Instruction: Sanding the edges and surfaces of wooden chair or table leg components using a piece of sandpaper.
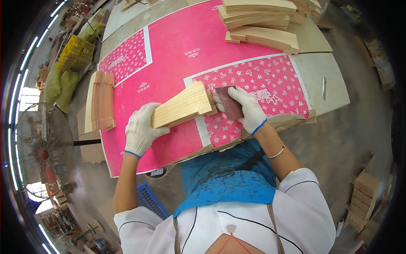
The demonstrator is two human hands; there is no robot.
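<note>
My left hand (143, 127), in a white knit glove with a blue cuff, is closed around the narrow left end of a pale tapered wooden piece (182, 106). It looks like several boards stacked together, with stepped edges at the wide end. In my right hand (249, 108), gloved the same way, is a reddish-brown piece of sandpaper (229, 103), pinched between thumb and fingers. The sandpaper is right beside the wide end of the wood; whether they touch I cannot tell. Some right fingers are hidden behind it.
Pink printed sheeting (169, 46) covers the table. More wooden pieces (262, 34) are piled at the far right, and a reddish-brown stack (102, 100) stands at the left edge. A fan (42, 150) is left of the table, near a yellow crate (76, 52). A blue crate (151, 201) sits below.
</note>
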